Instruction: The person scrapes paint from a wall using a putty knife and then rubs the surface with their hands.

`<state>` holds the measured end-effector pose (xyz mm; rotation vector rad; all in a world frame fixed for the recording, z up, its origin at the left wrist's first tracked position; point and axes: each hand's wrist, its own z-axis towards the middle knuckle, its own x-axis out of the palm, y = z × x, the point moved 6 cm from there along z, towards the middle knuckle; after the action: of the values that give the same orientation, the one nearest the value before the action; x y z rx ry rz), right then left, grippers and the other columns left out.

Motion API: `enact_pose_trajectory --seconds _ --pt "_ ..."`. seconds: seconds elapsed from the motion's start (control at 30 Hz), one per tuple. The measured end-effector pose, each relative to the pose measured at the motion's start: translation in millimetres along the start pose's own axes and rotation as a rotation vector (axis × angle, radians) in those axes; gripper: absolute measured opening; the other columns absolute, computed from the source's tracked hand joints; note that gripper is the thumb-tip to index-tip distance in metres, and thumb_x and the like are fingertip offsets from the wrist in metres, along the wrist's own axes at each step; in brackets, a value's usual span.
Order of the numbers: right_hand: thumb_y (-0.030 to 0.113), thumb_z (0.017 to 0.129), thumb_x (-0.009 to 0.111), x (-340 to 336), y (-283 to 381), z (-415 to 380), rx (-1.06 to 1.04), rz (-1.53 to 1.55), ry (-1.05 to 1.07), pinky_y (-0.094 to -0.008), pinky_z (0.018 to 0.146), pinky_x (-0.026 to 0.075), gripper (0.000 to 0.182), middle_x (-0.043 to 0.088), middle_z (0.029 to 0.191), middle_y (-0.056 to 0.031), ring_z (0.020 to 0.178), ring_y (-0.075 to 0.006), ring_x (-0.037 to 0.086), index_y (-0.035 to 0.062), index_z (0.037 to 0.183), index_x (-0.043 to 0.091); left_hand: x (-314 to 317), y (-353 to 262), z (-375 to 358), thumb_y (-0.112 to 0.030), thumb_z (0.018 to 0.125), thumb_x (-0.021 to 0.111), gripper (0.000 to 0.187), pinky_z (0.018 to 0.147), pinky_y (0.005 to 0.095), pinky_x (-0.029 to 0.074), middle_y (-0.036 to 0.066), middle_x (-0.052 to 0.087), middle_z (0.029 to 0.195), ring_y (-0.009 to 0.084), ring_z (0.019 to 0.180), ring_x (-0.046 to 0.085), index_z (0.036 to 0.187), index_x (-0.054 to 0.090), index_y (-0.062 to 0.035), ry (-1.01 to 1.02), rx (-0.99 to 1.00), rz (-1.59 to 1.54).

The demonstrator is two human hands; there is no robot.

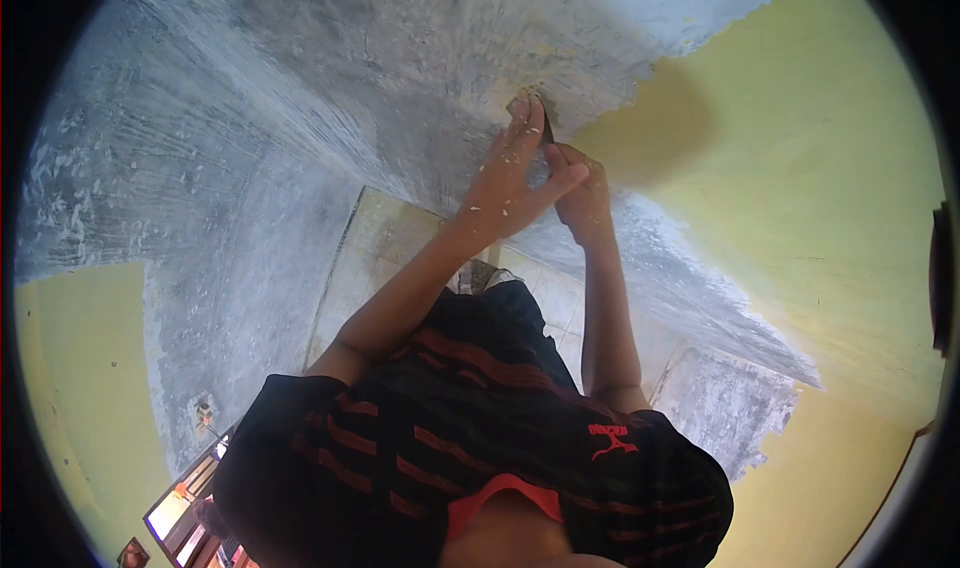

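A thin dark scraper (547, 128) rests against the grey, scraped part of the wall (430, 58), close to the border with yellow paint (820, 168). My right hand (583, 190) is closed around its lower end. Higher up, my left hand (510, 173) has its fingers pressed together on the blade, with the thumb stretched out toward my right hand. The fingers partly hide the blade. Small pale flakes dot the back of my left hand and wrist.
Pale tiles (385, 233) show below the wall. Yellow paint (85, 358) remains at the lower left, near a shelf-like object with bright panels (170, 516). A dark-edged object (940, 278) is at the far right. My black and red shirt (480, 398) fills the bottom.
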<state>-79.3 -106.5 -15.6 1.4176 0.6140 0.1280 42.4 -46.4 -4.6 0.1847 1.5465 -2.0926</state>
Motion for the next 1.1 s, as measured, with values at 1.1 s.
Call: enact_pose_trajectory --seconds 1.1 --pt "0.02 0.108 0.066 -22.9 10.6 -5.0 0.107 -0.185 0.027 -0.033 0.071 0.046 0.027 0.06 0.078 -0.0046 0.078 -0.0133 0.051 -0.0052 0.099 0.07 5.0 -7.2 0.7 -0.051 0.098 0.075 0.109 0.131 0.0488 0.022 0.042 0.019 0.17 0.0491 0.163 0.017 0.164 0.02 0.015 0.071 -0.094 -0.113"
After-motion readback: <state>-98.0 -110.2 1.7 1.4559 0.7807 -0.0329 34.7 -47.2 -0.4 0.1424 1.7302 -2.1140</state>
